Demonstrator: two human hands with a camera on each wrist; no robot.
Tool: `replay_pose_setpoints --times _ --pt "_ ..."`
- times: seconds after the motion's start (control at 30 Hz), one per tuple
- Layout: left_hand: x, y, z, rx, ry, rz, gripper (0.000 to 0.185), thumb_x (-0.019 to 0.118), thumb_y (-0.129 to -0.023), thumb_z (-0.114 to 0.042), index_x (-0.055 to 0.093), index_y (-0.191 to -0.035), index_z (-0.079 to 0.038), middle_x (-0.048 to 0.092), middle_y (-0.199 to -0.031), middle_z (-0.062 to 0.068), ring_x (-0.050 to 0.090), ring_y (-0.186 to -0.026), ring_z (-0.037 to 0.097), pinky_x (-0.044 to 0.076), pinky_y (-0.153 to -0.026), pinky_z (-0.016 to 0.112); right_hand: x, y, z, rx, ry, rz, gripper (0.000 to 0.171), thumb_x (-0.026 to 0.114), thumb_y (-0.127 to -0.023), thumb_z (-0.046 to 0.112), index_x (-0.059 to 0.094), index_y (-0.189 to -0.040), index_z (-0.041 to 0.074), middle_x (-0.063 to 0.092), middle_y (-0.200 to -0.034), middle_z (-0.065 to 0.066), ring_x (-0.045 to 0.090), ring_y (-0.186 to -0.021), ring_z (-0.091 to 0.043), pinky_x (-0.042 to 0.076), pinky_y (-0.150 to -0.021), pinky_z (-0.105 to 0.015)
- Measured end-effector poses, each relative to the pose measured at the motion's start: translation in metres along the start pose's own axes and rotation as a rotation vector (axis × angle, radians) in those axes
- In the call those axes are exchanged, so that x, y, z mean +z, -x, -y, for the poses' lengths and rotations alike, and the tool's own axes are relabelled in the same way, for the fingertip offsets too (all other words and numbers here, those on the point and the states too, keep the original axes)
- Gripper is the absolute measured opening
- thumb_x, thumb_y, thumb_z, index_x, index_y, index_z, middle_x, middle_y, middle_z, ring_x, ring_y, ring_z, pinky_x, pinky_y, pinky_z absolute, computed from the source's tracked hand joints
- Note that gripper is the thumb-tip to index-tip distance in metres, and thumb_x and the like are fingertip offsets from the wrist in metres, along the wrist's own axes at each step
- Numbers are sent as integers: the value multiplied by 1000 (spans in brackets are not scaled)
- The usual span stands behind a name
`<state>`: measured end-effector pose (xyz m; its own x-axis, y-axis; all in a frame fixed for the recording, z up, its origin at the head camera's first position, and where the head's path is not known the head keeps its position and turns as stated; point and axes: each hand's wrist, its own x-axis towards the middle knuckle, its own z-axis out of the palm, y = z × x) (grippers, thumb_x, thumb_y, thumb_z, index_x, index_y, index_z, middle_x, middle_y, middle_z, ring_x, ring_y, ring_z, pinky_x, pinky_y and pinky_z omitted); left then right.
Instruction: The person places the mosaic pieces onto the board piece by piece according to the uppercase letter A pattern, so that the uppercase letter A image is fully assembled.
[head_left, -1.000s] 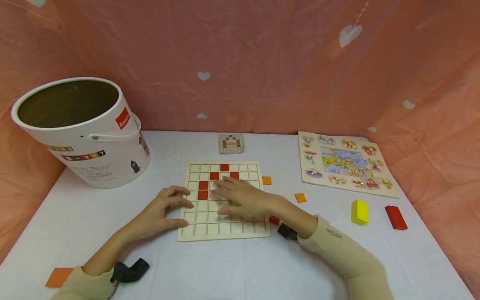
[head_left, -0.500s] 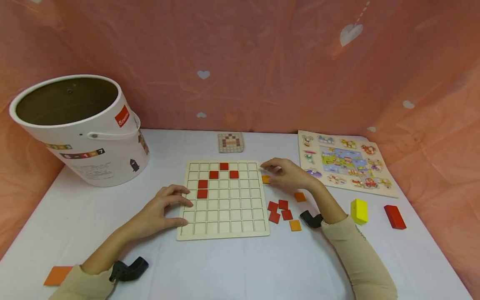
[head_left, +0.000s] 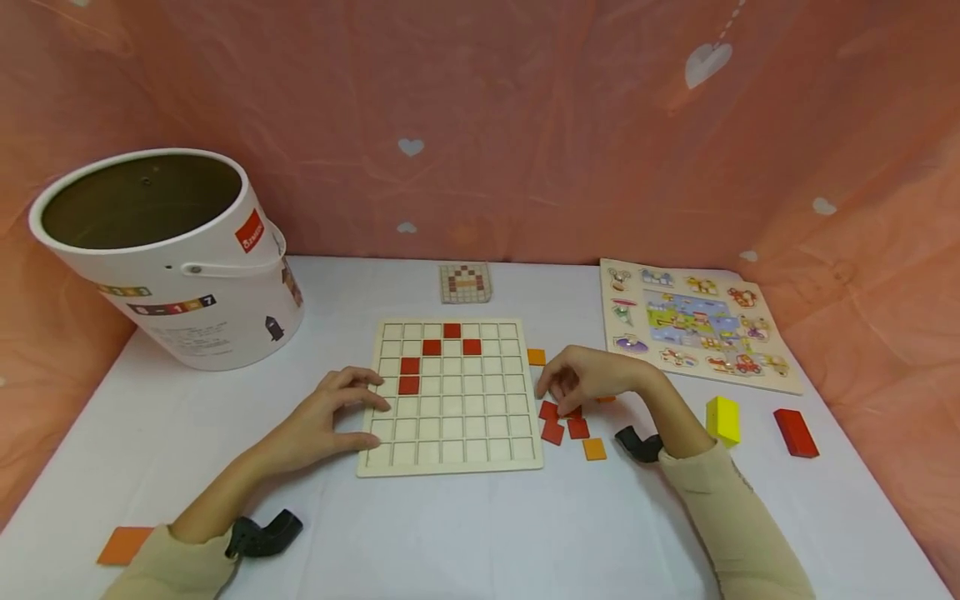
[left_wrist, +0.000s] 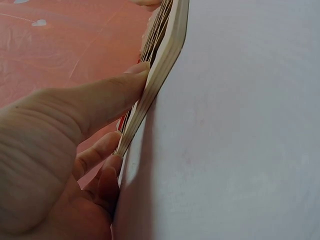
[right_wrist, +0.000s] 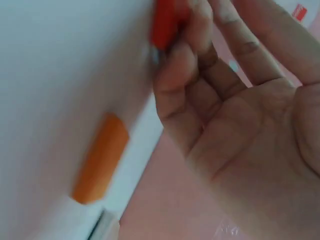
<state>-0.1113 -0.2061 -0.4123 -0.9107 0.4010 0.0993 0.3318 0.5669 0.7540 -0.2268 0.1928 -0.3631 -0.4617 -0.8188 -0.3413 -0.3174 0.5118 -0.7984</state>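
The right hand (head_left: 588, 377) partly hides 1 orange tile (head_left: 606, 399).

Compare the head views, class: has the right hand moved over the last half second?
Yes: against the grid board, the right hand has moved lower in view, from beside the uppermost orange tile to the red tiles.

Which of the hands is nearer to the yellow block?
Right. The right hand is at the loose red tiles, left of the yellow block; the left hand is farther away, on the left edge of the grid board.
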Motion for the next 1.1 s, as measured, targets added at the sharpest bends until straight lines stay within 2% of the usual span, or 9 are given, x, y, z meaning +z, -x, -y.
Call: replay_pose_setpoints --times 0.13,0.37,0.57,0.8,0.9,1.1 --pt "0 0 0 -4 -3 4 33 86 -78 -26 73 -107 -18 50 -136 8 39 -128 33 33 -104 59 8 -1 -4 -20 33 -11 23 80 -80 -1 72 -100 6 56 -77 -3 50 -72 -16 42 -65 -24" --pt "0 1 -1 -8 -3 -2 33 87 -78 -26 73 -106 -18 51 -135 8 40 -128 34 33 -104 60 10 -1 -6 -50 84 -41 21 80 -79 -3 68 -93 9 58 -86 -4 50 -77 -19 42 -69 -26" --pt "0 1 -2 -13 -1 -4 33 87 -78 -26 73 -106 -18 50 -135 7 39 -129 34 32 -104 61 10 0 -3 -25 113 -58 23 80 -79 -2 69 -94 10 56 -92 -3 49 -86 -22 43 -74 -29" --pt "1 2 -1 -3 0 -6 32 86 -78 -26 73 -106 -19 51 -135 7 39 -129 34 32 -104 61 10 0 -2 -40 100 -60 20 76 -80 -8 65 -88 7 58 -85 -1 52 -80 -20 46 -71 -28" --pt "2 2 0 2 -1 -9 32 86 -78 -27 73 -106 -19 51 -135 7 39 -129 34 32 -104 61 9 -2 -3 -63 75 -86 17 74 -83 -7 67 -94 5 61 -84 -1 55 -78 -18 49 -71 -27" --pt "1 1 1 8 -4 -7 32 86 -78 -28 72 -106 -20 50 -135 6 39 -129 34 33 -104 61 13 -19 11 -145 52 -207 19 67 -91 -3 71 -109 2 66 -99 -4 54 -88 -22 49 -78 -29"
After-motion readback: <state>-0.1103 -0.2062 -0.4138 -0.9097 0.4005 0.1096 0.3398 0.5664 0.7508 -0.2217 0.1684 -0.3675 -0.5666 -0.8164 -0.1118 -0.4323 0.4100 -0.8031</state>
